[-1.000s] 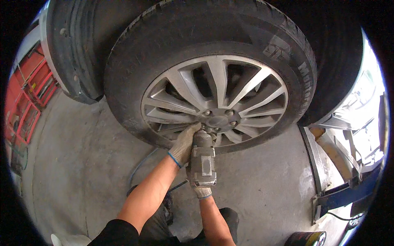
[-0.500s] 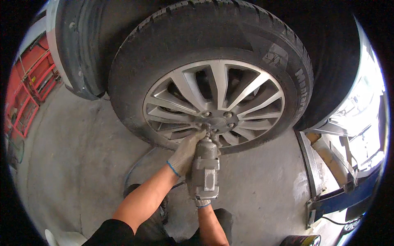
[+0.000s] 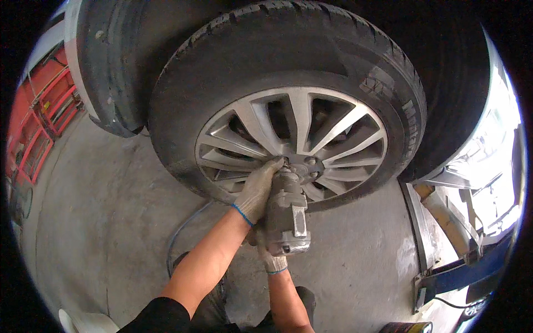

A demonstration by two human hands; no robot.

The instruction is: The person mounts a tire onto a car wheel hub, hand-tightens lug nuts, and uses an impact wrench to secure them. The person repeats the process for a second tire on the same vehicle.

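- Stretching beneath everything, the floor (image 3: 127, 177) is grey and stained. A red rack (image 3: 47, 80) stands along its left edge, a blue beam (image 3: 472, 270) along its right, a tin (image 3: 408, 327) near its lower right corner.
- The tyre (image 3: 250, 61): if free to turn, it could swing under a hard burst from the gun, I judge. Black, with blocky tread along its upper edge; whether it meets the floor I cannot tell.
- The wheel (image 3: 301, 119), inside the tyre: a slipping gun tip could scar it. Silver spokes, dark gaps between them.
- The gun (image 3: 286, 213), nose at the lower left edge of the hub (image 3: 302, 167), body across the wheel's lower edge: tilted off line, it could ride off or chew a nut. Grey, scuffed, with a pale patch on top.
- The left hand (image 3: 258, 188), gloved, grasps the gun's nose; so close in, its fingertips could be pinched or the glove snagged if the tip spins.
- The right hand (image 3: 272, 262), gloved, grasps the gun from beneath, at its back end; the fingers are hidden, so trigger pressure cannot be told.
- The hose (image 3: 170, 247), thin and bluish, lies on the floor below the tyre's lower left edge; a tug could catch a foot.
- The nut (image 3: 310, 161) at the hub's upper right edge looks dull metal.
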